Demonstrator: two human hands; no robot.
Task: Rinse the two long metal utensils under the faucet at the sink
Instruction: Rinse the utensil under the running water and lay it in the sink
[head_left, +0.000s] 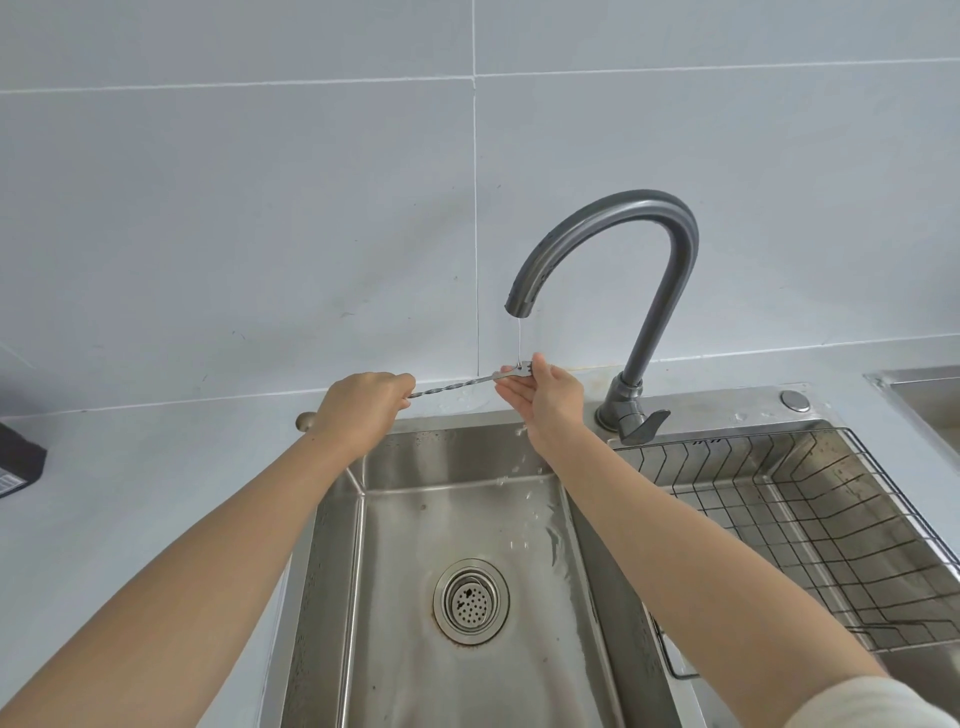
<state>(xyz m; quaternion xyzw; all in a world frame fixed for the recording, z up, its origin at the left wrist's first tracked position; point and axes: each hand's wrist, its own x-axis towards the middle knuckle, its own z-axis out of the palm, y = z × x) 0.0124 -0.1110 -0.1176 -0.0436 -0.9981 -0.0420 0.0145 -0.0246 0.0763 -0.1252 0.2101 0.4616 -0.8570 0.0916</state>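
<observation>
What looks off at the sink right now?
Nothing is spilled or damaged. The faucet gives only a thin trickle onto the forked end of the utensil, and a brownish, rust-like ring stains the sink around the drain. Only one utensil shows between the left hand and right hand.

The left grip (363, 402) is closed round one end of a long twisted metal utensil (457, 385), which it holds nearly level above the back of the sink (441, 452). The right grip (545, 389) pinches the forked far end, thumb on top and fingers beneath, right under a thin stream (519, 338) from the faucet (670, 249). Water splashes the basin near the drain (471, 601). A wire basket (810, 519) sits to the right. A dark box (18, 457) lies on the counter (156, 467) at far left.
</observation>
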